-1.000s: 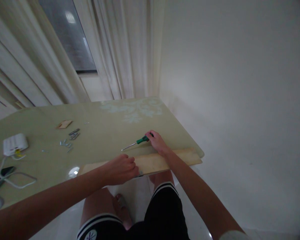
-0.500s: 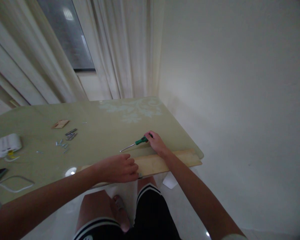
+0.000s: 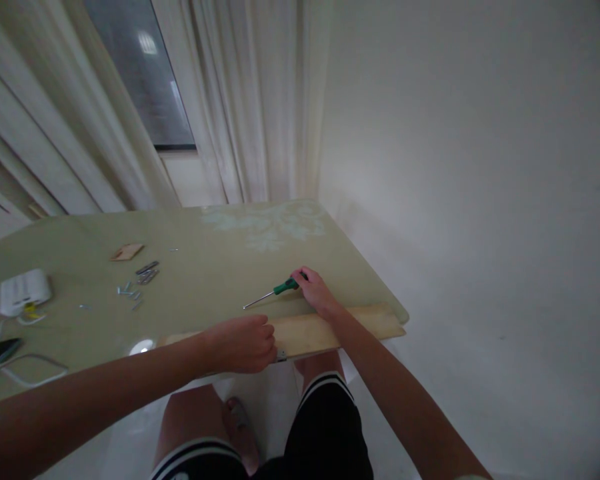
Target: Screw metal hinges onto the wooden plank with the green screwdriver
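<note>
A screwdriver (image 3: 286, 285) with a green handle and thin metal shaft is gripped by my right hand (image 3: 310, 287), just above the table; its tip points left. Along the front table edge lies a light wooden board (image 3: 305, 333), beneath both arms. My left hand (image 3: 247, 343) rests over the board's front edge with its fingers curled closed; what they hold, if anything, is hidden. Beside those fingertips a small metal piece (image 3: 281, 356) shows at the board's edge.
Several screws (image 3: 127, 291) and metal pieces (image 3: 147, 272) lie on the green table (image 3: 220, 267), near a small wooden piece (image 3: 128, 251). A white device (image 3: 25, 293) with a cable stands at the left. A wall (image 3: 480, 200) borders the right side.
The camera view has shifted slightly. My right knee has moved a little to the right. Both hands keep nearly the same place and grip.
</note>
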The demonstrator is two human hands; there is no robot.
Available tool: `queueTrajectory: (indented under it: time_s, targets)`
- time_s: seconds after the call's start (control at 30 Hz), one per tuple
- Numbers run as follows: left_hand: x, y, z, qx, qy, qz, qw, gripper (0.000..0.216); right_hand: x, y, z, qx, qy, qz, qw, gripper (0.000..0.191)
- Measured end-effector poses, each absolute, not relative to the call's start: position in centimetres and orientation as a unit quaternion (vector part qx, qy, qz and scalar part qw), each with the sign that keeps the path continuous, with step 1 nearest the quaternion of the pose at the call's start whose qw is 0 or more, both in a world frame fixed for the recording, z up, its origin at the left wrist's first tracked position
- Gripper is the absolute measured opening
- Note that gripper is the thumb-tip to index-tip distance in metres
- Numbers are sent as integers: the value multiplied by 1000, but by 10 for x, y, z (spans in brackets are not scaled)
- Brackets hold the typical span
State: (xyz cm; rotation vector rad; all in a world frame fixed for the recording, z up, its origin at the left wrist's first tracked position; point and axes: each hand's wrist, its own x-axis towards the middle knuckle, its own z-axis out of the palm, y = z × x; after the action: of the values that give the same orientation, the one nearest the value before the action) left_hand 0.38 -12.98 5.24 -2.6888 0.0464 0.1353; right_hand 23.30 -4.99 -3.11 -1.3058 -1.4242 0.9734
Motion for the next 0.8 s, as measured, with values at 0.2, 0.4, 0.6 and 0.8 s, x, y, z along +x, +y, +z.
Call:
queueTrajectory:
  time_s: [0.2,0.4,0.6,0.8]
  targets:
    - [9,-135,43,-976,-52,108,184,22,234,-50,-30,-537,-580,402,462,26]
    - [7,-132,43,-981,-81,71,160,22,233,-52,-28,-534,-584,400,463,26]
    - [0,-127,65,-977,39,0,210,9,232,-53,-27,-529,-586,399,466,26]
    - [-2,-124,66,-972,103,-27,210,13,233,-54,-26,-534,-582,395,470,26]
